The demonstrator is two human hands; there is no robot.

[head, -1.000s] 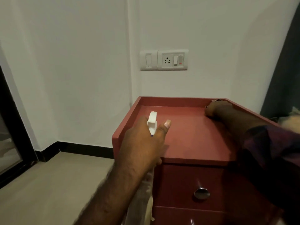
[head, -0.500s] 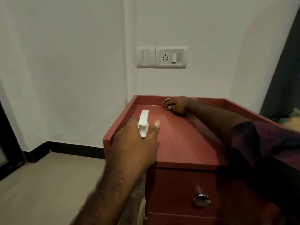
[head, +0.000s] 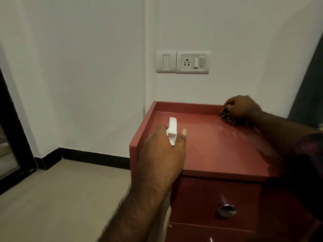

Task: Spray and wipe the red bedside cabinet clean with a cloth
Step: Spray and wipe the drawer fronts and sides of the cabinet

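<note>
Cabinet (head: 218, 151) | right hand (head: 243, 107) clutching cloth (head: 227, 117) shifted to back-right corner | left hand (head: 160, 154) grips sprayer (head: 172, 127)

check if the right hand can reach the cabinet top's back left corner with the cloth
Probably yes. The right hand grips the cloth at the back right corner; the cabinet top along the back rim looks bare. The left hand holds the spray bottle nearer the front, off that path.

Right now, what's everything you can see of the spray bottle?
The spray bottle shows only its white plastic trigger head, upright, with the nozzle pointing away toward the wall. The left hand grips its neck, thumb alongside, and hides the body. It is held over the front left corner of the red bedside cabinet.
</note>
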